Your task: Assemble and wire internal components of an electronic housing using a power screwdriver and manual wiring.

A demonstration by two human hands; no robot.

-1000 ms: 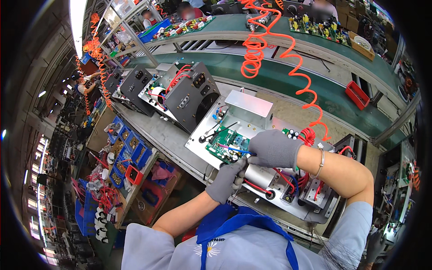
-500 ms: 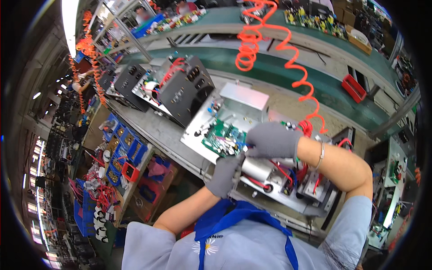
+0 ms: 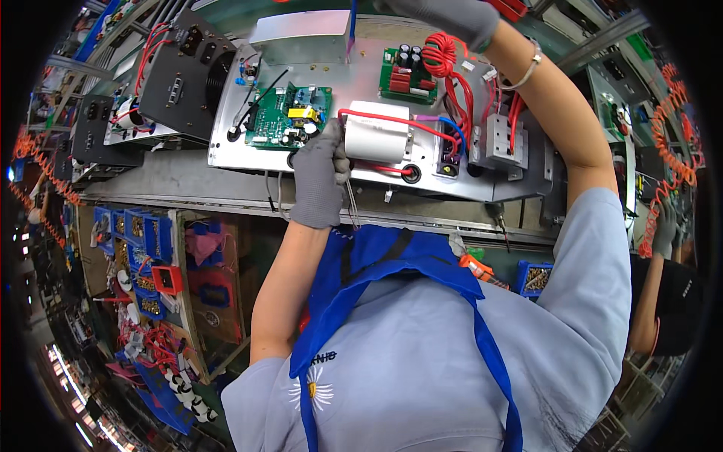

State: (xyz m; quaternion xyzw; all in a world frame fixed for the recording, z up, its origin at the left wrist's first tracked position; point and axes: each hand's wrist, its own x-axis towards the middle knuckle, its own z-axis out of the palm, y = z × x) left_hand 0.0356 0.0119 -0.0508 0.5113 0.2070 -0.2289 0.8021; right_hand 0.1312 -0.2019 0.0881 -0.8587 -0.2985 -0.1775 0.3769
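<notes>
My left hand (image 3: 320, 177), in a grey glove, is closed at the near edge of a metal chassis (image 3: 226, 154). Its fingers curl between a green circuit board (image 3: 263, 124) and a white cylinder (image 3: 376, 134). Thin wires (image 3: 351, 202) hang just below these fingers; what they grip is hidden. My right hand (image 3: 456, 21), gloved too, stretches over the chassis's far side, its fingers partly cut off by the top edge of the view. A red wire (image 3: 392, 119) crosses the cylinder. Farther back are a smaller green board (image 3: 392, 79) and a red wire coil (image 3: 439, 54).
Dark equipment housings (image 3: 184, 94) stand to the left. Below them, blue parts bins (image 3: 135, 226) and a red bin (image 3: 167, 279) sit by wire bundles. A screwdriver bit (image 3: 500, 218) hangs at the bench front. Another person's gloved hand (image 3: 666, 226) is at the right.
The view has shifted, bringing the chassis fully into sight. My right hand has left the chassis middle and reached up and away. My left hand remains by the white cylinder.
</notes>
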